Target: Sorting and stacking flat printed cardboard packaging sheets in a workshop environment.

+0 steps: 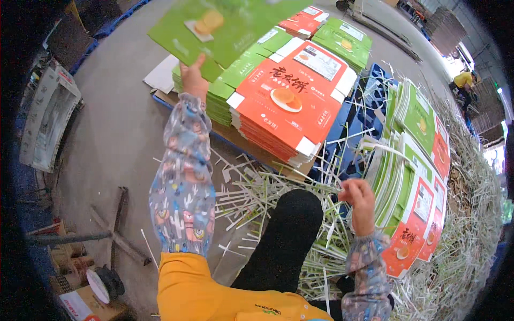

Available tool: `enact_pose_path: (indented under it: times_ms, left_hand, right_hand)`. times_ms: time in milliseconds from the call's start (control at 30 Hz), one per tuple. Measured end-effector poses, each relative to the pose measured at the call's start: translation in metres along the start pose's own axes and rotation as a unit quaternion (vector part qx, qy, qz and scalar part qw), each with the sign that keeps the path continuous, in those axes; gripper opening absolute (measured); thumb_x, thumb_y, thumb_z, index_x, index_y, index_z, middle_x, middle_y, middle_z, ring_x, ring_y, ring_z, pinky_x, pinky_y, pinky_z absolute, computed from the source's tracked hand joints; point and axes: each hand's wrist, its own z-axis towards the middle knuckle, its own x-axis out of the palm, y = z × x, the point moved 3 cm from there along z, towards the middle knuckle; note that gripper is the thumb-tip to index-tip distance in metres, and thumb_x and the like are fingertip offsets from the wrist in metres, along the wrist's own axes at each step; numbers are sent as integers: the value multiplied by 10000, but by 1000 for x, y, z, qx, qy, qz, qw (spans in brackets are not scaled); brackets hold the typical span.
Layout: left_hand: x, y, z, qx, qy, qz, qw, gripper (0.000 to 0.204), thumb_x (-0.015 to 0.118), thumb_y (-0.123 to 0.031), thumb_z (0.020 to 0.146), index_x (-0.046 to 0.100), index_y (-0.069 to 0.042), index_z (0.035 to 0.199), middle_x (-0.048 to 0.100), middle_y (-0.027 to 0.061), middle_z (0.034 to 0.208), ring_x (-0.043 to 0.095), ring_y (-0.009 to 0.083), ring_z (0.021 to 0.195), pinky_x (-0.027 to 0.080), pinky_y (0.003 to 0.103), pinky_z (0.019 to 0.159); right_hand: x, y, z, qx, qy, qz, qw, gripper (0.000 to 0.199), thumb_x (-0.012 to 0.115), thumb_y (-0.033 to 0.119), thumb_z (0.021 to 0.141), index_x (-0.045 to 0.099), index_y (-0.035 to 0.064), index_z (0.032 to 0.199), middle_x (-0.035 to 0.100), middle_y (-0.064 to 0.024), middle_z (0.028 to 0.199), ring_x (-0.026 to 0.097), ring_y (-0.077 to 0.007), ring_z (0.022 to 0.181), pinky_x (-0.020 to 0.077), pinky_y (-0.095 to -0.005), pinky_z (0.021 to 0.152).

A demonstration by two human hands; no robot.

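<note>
My left hand (194, 79) is raised at the end of an outstretched arm. It grips the near edge of a flat green printed carton blank (235, 37), thumb on top, over the left part of the stacks. Below lie a pile of red-orange carton blanks (300, 101) and green carton blanks (217, 99). My right hand (360, 206) hovers beside a leaning bundle of green and red carton blanks (399, 171), fingers curled together. Whether anything small is pinched in them is hidden. Patterned sleeves cover both forearms.
A blue pallet (334, 144) carries the stacks. White and green paper strips (251, 187) litter the floor and heap up at the right (460, 230). A metal-legged stand (112, 235) and a spool (104, 283) are at left. Another person (463, 83) works far right.
</note>
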Motion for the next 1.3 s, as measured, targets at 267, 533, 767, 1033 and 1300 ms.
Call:
enact_pose_path:
  times_ms: [267, 533, 767, 1033, 1300]
  left_hand:
    - [-69, 84, 16, -109, -191, 126, 967, 530, 648, 66, 627, 405, 33, 1098, 515, 137, 1049, 536, 236, 894, 480, 360, 719]
    - [-65, 68, 2, -170, -251, 211, 929, 580, 560, 78, 574, 276, -52, 1063, 450, 124, 992, 508, 232, 854, 459, 359, 654]
    - [-58, 71, -10, -164, -180, 359, 901, 473, 575, 15, 590, 414, -23, 1033, 519, 136, 937, 526, 230, 841, 443, 343, 651]
    - [-107, 90, 8, 149, 290, 824, 463, 210, 538, -175, 724, 597, -59, 889, 603, 121, 741, 573, 291, 758, 445, 349, 619]
    - [-42, 48, -30, 44, 13, 486, 873, 463, 535, -47, 687, 412, 37, 1125, 506, 64, 835, 479, 159, 728, 405, 288, 637]
  right_hand:
    - [-65, -79, -48, 130, -75, 44, 988, 156, 464, 145, 855, 519, 1, 872, 580, -84, 798, 575, -151, 623, 486, -245, 560]
    - [-107, -101, -74, 152, -134, 43, 978, 153, 478, 169, 852, 505, 23, 889, 567, -82, 770, 564, -137, 583, 480, -237, 507]
    - [-131, -125, -107, 176, -155, 29, 972, 140, 497, 169, 841, 512, 32, 871, 566, -69, 742, 557, -123, 592, 475, -226, 517]
    - [-162, -136, -137, 149, -255, 0, 956, 179, 507, 188, 834, 533, 21, 895, 579, -70, 772, 547, -136, 645, 454, -246, 597]
    - [-278, -213, -219, 77, -600, 52, 795, 264, 526, 262, 817, 443, 57, 961, 501, -36, 833, 501, -133, 707, 435, -272, 644]
